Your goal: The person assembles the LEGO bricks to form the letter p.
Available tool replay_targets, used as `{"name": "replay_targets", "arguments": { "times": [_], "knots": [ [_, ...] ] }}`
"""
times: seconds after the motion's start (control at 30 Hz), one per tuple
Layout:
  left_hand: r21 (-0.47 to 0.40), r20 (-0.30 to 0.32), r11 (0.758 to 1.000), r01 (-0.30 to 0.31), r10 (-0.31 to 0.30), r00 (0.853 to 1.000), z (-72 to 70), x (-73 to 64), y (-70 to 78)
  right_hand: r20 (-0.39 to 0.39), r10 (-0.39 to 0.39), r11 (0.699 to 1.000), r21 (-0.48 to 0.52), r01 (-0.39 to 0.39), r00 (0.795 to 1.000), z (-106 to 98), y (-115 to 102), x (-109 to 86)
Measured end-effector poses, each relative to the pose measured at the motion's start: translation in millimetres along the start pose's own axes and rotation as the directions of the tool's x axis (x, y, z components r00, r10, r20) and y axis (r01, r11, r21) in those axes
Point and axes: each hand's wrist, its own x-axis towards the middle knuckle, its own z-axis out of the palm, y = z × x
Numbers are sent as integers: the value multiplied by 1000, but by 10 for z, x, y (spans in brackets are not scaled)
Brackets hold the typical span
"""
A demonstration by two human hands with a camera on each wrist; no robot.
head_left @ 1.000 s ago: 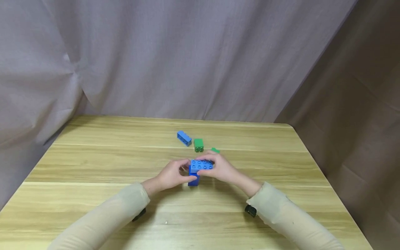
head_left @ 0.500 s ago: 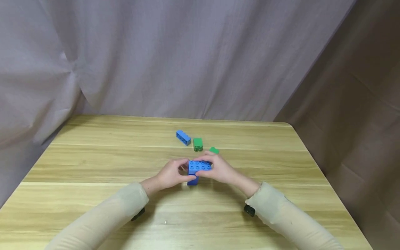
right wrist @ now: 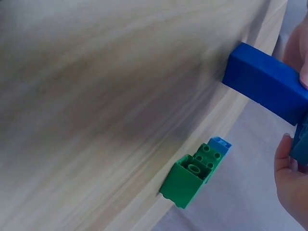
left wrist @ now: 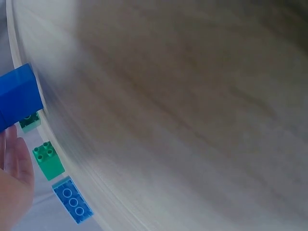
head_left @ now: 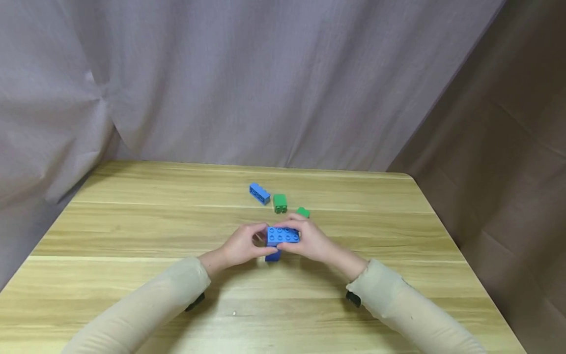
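Observation:
A light blue eight-stud toy brick (head_left: 283,237) lies level over the top of an upright dark blue toy block (head_left: 272,256), reaching out past it to the right. My right hand (head_left: 313,240) pinches the light blue brick at its right part, thumb on the near side and fingers on the far side. My left hand (head_left: 242,244) curls round the dark blue block from the left, thumb in front. In the right wrist view the dark blue block (right wrist: 264,82) stands on the table, with the light blue brick (right wrist: 300,147) at its upper end, partly cut off by the frame.
Beyond the hands lie another light blue brick (head_left: 259,193) on its side, a green brick (head_left: 280,203) with its studs facing me, and a second green brick (head_left: 302,212) partly behind my right hand. A grey curtain (head_left: 274,83) hangs behind the wooden table (head_left: 146,216).
The light blue brick has shifted slightly left and now covers the dark blue block's top, part of which showed earlier. Both hands keep their grip and barely move.

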Motion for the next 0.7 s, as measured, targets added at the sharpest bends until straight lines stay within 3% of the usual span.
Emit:
{"name": "replay_targets", "arguments": {
  "times": [0.23,0.5,0.7],
  "knots": [
    [12,-12,1000,-12,12,1000,-4,18,-8,-8,25,1000,19,-25,1000,-28,-21,58],
    [-1,-17,1000,-27,27,999,-2,20,-32,-4,-48,999,13,48,999,-29,-72,107],
    [-14,-22,999,-31,31,999,5,12,-26,16,7,999,40,-8,1000,-28,-84,99]
  ]
}}
